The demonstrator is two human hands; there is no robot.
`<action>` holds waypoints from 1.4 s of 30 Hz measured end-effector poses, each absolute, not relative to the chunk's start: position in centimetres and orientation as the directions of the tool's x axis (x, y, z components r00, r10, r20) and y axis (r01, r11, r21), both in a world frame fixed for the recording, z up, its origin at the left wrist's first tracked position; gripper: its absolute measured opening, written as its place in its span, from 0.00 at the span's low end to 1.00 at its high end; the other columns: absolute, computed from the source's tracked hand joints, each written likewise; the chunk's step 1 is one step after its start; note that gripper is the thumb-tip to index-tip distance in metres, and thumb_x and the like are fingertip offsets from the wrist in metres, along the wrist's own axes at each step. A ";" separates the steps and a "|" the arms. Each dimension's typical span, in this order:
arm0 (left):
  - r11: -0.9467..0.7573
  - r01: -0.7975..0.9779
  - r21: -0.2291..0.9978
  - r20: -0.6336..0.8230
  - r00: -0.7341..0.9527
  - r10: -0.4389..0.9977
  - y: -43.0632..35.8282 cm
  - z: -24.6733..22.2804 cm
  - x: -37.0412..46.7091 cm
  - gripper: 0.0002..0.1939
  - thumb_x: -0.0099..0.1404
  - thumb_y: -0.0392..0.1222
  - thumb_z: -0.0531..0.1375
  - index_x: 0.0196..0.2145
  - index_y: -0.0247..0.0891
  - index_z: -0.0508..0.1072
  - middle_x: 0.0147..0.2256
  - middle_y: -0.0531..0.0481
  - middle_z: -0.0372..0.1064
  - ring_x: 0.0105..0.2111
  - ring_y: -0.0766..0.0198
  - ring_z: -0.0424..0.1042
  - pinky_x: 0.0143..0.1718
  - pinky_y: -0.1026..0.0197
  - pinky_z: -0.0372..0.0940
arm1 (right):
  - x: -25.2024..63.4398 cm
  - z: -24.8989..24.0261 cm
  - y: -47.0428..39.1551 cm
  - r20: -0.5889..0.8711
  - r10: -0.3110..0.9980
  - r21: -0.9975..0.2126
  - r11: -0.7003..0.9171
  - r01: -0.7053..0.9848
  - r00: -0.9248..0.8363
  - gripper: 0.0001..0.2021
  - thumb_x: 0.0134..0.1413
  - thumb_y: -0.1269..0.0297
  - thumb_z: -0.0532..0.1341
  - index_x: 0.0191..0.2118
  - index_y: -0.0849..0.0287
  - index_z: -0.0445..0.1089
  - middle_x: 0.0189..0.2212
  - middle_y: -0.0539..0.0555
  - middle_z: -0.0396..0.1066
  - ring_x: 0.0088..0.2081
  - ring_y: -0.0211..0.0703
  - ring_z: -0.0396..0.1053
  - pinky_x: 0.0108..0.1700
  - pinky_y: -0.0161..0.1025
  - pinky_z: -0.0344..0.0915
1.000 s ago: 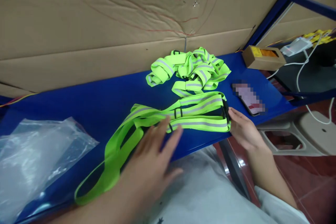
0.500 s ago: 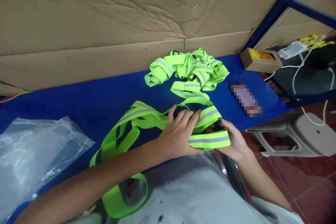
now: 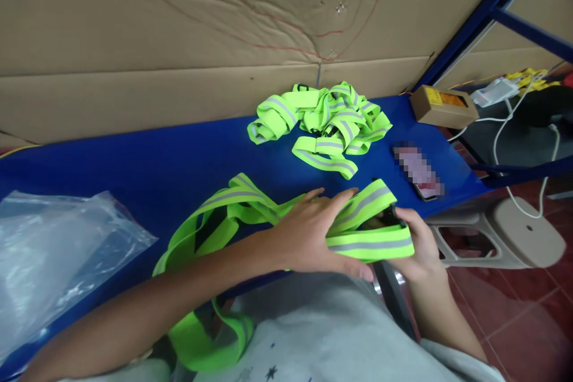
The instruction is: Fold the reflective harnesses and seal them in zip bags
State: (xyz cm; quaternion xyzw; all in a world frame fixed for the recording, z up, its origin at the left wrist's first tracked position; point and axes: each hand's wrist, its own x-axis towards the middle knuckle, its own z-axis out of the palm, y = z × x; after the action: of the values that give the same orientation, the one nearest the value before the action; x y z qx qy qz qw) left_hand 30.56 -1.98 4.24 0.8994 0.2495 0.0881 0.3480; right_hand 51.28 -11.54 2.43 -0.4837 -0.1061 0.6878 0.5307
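A neon green strap with a grey stripe [image 3: 371,245] is looped in folds between my hands. My left hand [image 3: 313,230] lies over the folds, its thumb stretched toward the right and its fingers partly bent around the strap. At the right end of the folds, my right hand [image 3: 416,245] grips the strap beside a black buckle [image 3: 389,215]. More of the strap curves left over the table edge and hangs near my lap. Behind my hands lies a heap of similar green straps [image 3: 340,119].
On the blue table [image 3: 111,161] are a clear plastic bag [image 3: 67,256] at left, a blurred-out phone [image 3: 418,173] and a cardboard box [image 3: 443,107] at right. A beige stool [image 3: 528,233] stands beyond the right edge. Cardboard [image 3: 179,24] backs the table.
Both hands have moved slightly right with the folded strap. My left thumb and fingers have spread wider. The strap part that reached toward the heap has been drawn away from it.
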 end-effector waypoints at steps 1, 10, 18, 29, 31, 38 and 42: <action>-0.663 0.377 0.647 -0.003 0.871 0.492 -2.4 3.6 30.7 0.72 0.47 0.82 0.63 0.75 0.36 0.42 0.66 0.33 0.62 0.64 0.37 0.63 0.68 0.37 0.52 | 51.5 2.2 -11.3 -0.566 0.820 -0.665 -0.398 -0.632 0.079 0.12 0.45 0.52 0.71 0.31 0.54 0.79 0.30 0.52 0.80 0.42 0.55 0.79 0.48 0.47 0.74; -0.908 0.407 0.101 0.110 0.902 0.417 -4.8 -0.1 30.6 0.46 0.73 0.59 0.57 0.74 0.29 0.43 0.61 0.35 0.66 0.56 0.47 0.66 0.59 0.47 0.56 | 54.5 1.1 -11.1 -0.552 0.815 -0.794 -0.450 -0.408 0.177 0.16 0.46 0.59 0.76 0.41 0.55 0.77 0.35 0.52 0.80 0.32 0.43 0.76 0.36 0.37 0.70; -0.875 0.481 -0.057 0.136 0.872 0.471 -3.3 -0.3 30.8 0.50 0.72 0.69 0.47 0.75 0.26 0.41 0.58 0.29 0.67 0.54 0.43 0.68 0.58 0.47 0.57 | 54.9 0.8 -8.8 -0.439 0.856 -0.877 -0.342 -0.336 0.273 0.15 0.47 0.59 0.76 0.39 0.55 0.76 0.32 0.49 0.79 0.31 0.40 0.75 0.34 0.35 0.69; -0.768 0.536 0.351 0.132 0.783 0.607 -4.5 1.1 33.5 0.54 0.62 0.68 0.63 0.71 0.28 0.53 0.69 0.26 0.52 0.71 0.38 0.48 0.69 0.33 0.43 | 52.2 2.0 -9.3 -0.494 0.838 -0.746 -0.271 -0.609 0.232 0.11 0.52 0.50 0.64 0.33 0.51 0.74 0.29 0.50 0.77 0.42 0.53 0.77 0.51 0.51 0.72; -0.802 0.514 0.303 0.161 0.802 0.575 -4.3 0.7 33.4 0.42 0.66 0.57 0.65 0.67 0.29 0.58 0.64 0.31 0.61 0.67 0.43 0.58 0.68 0.37 0.48 | 52.1 1.9 -9.4 -0.499 0.835 -0.733 -0.264 -0.627 0.232 0.12 0.53 0.49 0.64 0.33 0.51 0.74 0.29 0.49 0.77 0.42 0.52 0.77 0.51 0.50 0.72; -0.835 0.504 0.219 0.254 0.797 0.548 -4.8 0.5 33.3 0.49 0.65 0.73 0.56 0.66 0.25 0.61 0.68 0.26 0.55 0.70 0.37 0.51 0.69 0.26 0.40 | 52.2 2.4 -9.4 -0.526 0.804 -0.711 -0.234 -0.663 0.279 0.11 0.54 0.50 0.65 0.36 0.51 0.75 0.31 0.49 0.77 0.40 0.51 0.76 0.50 0.49 0.73; -0.851 0.498 0.165 0.248 0.815 0.524 -4.5 0.5 33.6 0.35 0.68 0.59 0.60 0.60 0.24 0.68 0.65 0.27 0.60 0.68 0.39 0.54 0.70 0.30 0.42 | 52.1 2.1 -9.7 -0.512 0.819 -0.732 -0.258 -0.631 0.259 0.12 0.55 0.48 0.64 0.35 0.51 0.75 0.32 0.49 0.77 0.40 0.50 0.76 0.48 0.48 0.73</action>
State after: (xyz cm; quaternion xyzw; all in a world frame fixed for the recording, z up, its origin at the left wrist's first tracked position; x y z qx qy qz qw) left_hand 33.55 -4.53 0.46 0.9514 0.2686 0.1433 0.0465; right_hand 52.05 -9.72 2.11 -0.5163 -0.0911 0.6019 0.6024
